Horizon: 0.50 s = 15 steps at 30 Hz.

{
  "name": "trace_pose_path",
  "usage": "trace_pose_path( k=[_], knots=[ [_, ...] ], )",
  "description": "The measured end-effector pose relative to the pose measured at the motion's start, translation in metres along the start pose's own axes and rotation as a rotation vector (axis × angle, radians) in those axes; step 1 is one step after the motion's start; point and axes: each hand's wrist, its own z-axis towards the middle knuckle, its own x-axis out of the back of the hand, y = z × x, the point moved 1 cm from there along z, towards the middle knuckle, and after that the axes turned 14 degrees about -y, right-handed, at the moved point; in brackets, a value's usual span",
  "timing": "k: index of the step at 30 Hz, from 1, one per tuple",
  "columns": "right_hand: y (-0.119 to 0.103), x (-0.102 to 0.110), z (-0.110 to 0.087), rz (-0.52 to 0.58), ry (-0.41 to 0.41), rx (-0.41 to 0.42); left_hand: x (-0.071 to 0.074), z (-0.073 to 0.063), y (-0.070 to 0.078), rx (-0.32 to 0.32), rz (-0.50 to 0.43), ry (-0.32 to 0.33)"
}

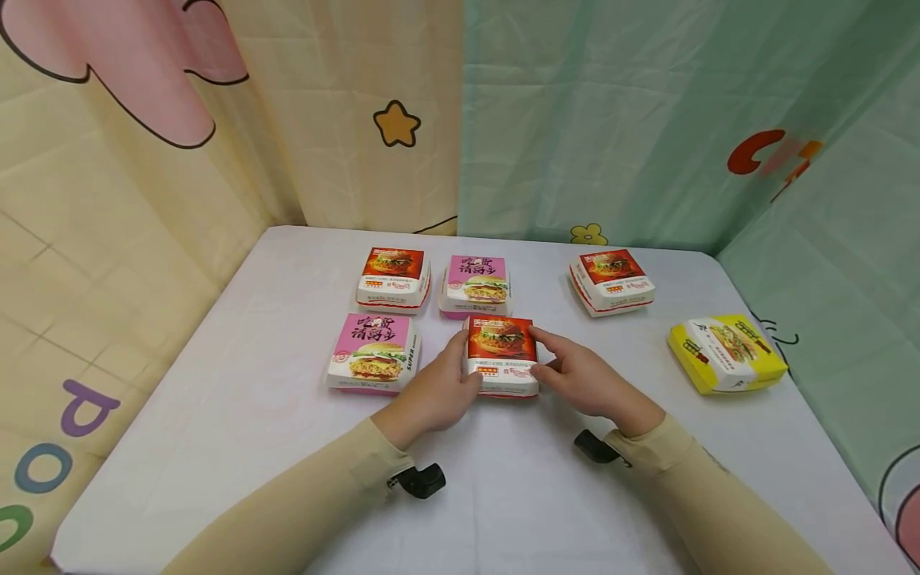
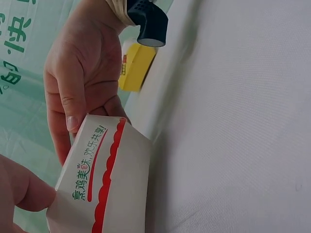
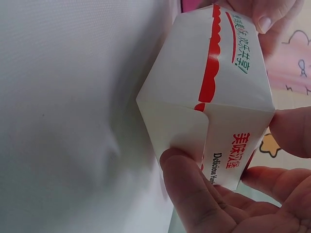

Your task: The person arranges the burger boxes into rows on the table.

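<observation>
A red-and-white burger box with a burger picture on its lid sits in the middle of the table between both hands. My left hand grips its left side, thumb at the near corner. On the opposite side, my right hand holds it, index finger at the far corner and thumb nearer. In the right wrist view, the right hand's fingers spread over the white end panel of the burger box. The left wrist view shows the box's front with green writing and a scalloped red band; its lid appears closed.
Directly left lies a pink burger box. Behind stand a red-and-white box and another pink box. Farther right are a red-and-white box and a yellow box. Printed curtains border the white table.
</observation>
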Motion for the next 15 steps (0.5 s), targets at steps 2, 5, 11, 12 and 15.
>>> trace_pose_path(
  k=[2, 5, 11, 12, 15],
  knots=[
    [0.000, -0.001, 0.003, -0.006, -0.005, -0.003, 0.001, -0.001, -0.002, 0.011, -0.006, 0.002],
    [-0.001, -0.002, 0.006, -0.010, -0.013, -0.008, 0.002, -0.002, -0.004, 0.018, -0.017, 0.006],
    [-0.004, -0.004, 0.012, -0.026, -0.024, -0.010, 0.003, -0.003, -0.007, 0.032, -0.011, 0.014],
    [-0.004, -0.005, 0.012, -0.029, -0.024, -0.013, 0.003, -0.003, -0.007, 0.033, -0.011, 0.016],
    [-0.005, -0.006, 0.014, -0.039, -0.023, -0.015, 0.004, -0.004, -0.007, 0.036, -0.016, 0.023]
  ],
)
